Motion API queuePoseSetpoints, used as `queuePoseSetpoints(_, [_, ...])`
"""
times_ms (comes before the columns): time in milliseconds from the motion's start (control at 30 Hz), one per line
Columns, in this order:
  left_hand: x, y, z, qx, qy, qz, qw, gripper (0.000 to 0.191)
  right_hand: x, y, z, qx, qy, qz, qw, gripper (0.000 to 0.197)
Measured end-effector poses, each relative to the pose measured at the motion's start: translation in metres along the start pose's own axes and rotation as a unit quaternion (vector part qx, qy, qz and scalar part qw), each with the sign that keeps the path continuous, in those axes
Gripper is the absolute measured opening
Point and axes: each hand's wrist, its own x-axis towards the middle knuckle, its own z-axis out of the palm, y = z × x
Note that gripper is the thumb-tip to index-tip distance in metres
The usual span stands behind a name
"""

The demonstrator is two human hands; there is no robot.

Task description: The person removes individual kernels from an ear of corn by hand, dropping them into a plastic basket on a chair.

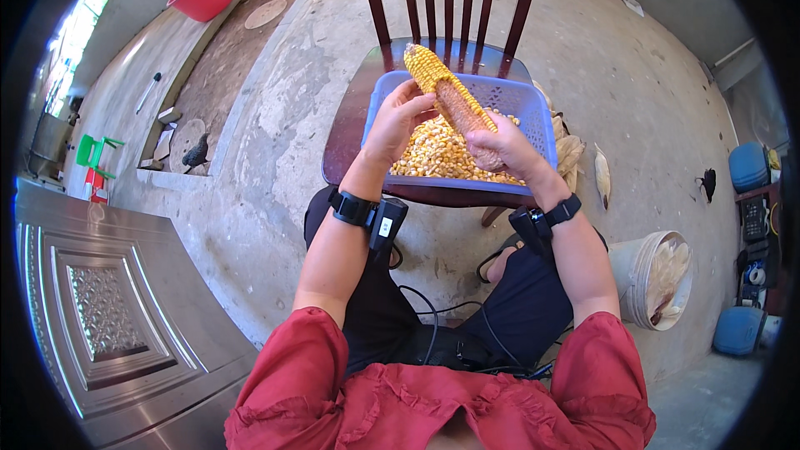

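An ear of yellow corn (459, 103), partly stripped down to its reddish cob, slants above a blue plastic basket (459, 186). My right hand (509, 142) grips its lower, bare end. At its left side, my left hand (403, 114) touches the ear near the edge of the remaining kernels with thumb and fingers; whether it bears any of the weight cannot be told. Loose corn kernels (437, 153) lie heaped in the basket, which rests on the seat of a dark red wooden chair (347, 150).
Corn husks (569, 150) lie right of the basket, an ear (602, 175) on the floor beyond. A white bucket (631, 278) holding husks lies tipped near my right knee. Cables cross my lap. A metal door (206, 287) stands at left; two dark birds are farther off.
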Motion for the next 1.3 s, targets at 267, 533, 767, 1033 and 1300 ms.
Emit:
queuePoseSetpoints(267, [0.001,-0.002,0.006,-0.032,-0.021,0.063,0.997,0.036,-0.008,-0.008,-0.002,0.127,-0.049,0.069,0.988,0.036])
queuePoseSetpoints(533, [0.001,-0.014,0.009,0.077,0.061,0.110,0.989,0.030,-0.004,0.001,0.002,-0.020,-0.038,0.047,0.998,0.039])
queuePoseSetpoints(767, [0.002,-0.012,0.012,0.144,0.091,0.127,0.977,0.038,-0.001,0.002,0.009,-0.052,-0.015,0.014,0.998,0.042])
queuePoseSetpoints(1033, [0.002,-0.002,0.007,-0.027,0.027,0.033,0.999,0.035,-0.004,-0.004,0.002,0.048,-0.018,0.049,0.997,0.038])
queuePoseSetpoints(1300, [0.005,-0.011,0.006,-0.014,0.058,0.058,0.997,0.035,-0.003,0.000,-0.002,0.062,-0.045,0.070,0.995,0.036])
